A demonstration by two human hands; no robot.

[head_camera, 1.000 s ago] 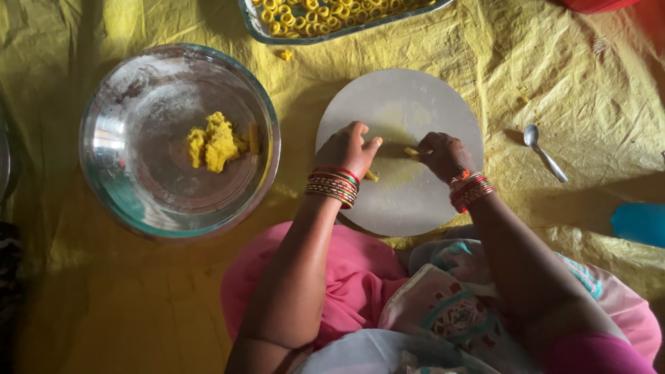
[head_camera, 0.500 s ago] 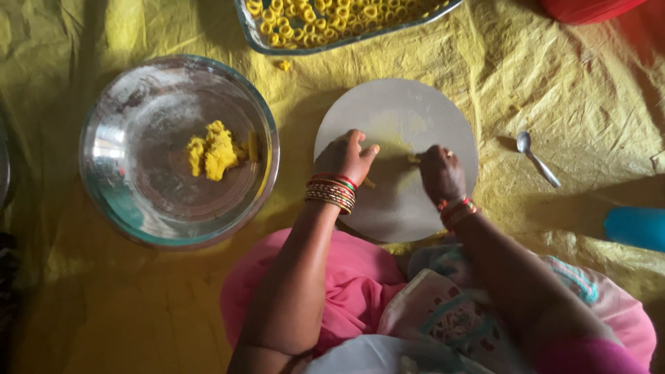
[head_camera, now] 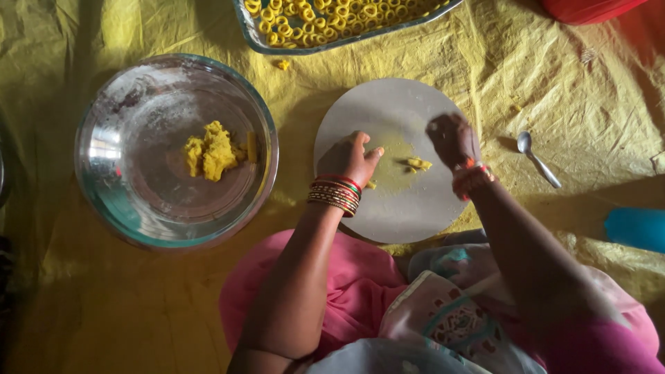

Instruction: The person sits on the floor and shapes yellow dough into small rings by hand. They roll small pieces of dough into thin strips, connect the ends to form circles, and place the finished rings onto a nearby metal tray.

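One yellow sheet (head_camera: 104,305) covers the floor. On it sit one steel bowl (head_camera: 138,208) holding one lump of dough (head_camera: 211,151), one round board (head_camera: 409,201), one tray (head_camera: 253,31) and one spoon (head_camera: 537,158). Two hands, left hand (head_camera: 352,158) and right hand (head_camera: 451,138), hang apart over the board, loosely curled and empty, either side of one small dough piece (head_camera: 418,164).

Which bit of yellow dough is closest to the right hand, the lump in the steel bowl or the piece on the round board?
The small dough piece on the round board, just beside the right hand. The bigger lump sits in the steel bowl, beyond the left hand.
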